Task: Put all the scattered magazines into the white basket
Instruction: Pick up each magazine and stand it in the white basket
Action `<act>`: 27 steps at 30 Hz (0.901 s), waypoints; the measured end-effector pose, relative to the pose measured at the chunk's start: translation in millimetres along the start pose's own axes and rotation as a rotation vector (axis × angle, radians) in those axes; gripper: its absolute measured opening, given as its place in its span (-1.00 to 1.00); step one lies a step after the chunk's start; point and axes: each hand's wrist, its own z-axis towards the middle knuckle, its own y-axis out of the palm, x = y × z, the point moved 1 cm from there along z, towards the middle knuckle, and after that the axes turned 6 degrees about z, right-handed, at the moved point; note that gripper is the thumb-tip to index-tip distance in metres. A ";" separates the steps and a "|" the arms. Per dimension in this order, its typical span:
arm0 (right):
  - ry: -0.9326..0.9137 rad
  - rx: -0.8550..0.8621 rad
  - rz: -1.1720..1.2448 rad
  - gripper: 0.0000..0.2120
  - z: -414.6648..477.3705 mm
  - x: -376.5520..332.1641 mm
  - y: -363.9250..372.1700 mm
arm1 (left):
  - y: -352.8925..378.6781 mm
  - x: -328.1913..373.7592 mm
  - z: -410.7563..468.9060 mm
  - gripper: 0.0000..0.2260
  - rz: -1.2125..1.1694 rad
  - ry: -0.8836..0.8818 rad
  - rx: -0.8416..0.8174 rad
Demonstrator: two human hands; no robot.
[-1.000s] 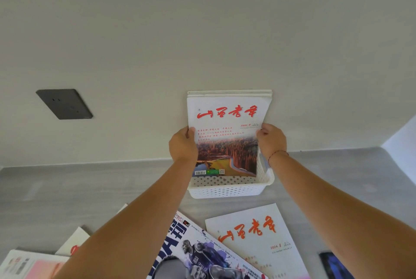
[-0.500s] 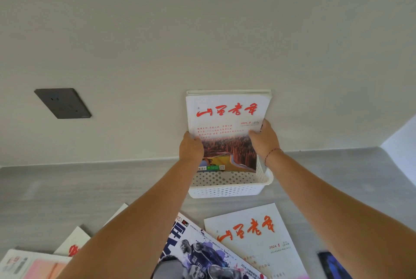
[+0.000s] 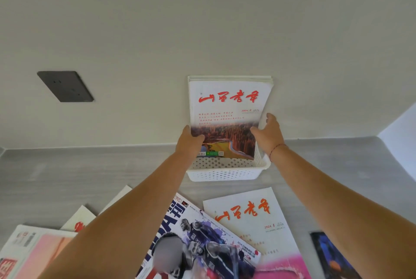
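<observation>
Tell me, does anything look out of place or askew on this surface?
Yes. Several magazines lie scattered at angles before the white basket: the basketball magazine lies skewed, overlapping the white magazine with red title. In the basket, the stack of magazines stands upright, both hands steadying it.

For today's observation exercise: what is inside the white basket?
A stack of magazines stands upright in the white basket, red-titled cover in front. The covers behind it and the stack's bottom edge are hidden.
</observation>
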 end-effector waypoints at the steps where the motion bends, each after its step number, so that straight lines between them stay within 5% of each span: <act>1: -0.031 0.029 -0.035 -0.41 -10.4 2.8 -1.4 | -2.2 -5.3 -7.2 -0.53 0.020 0.008 0.018; 5: -0.219 0.084 -0.073 -0.51 -74.5 23.9 -2.2 | -21.7 -47.9 -49.5 -0.44 0.039 -0.025 0.123; 13: -0.035 -0.471 -0.423 -0.47 -190.0 114.1 28.5 | -55.0 -160.5 -173.6 -0.46 0.174 -0.246 0.196; 21: -0.092 -0.477 -0.615 -0.54 -226.2 128.9 34.1 | -37.2 -190.3 -271.7 -0.36 -0.139 -0.437 0.381; 27: -0.073 -0.524 -0.588 -0.48 -247.4 133.8 27.3 | -34.5 -188.8 -283.3 -0.56 -0.508 -0.585 0.440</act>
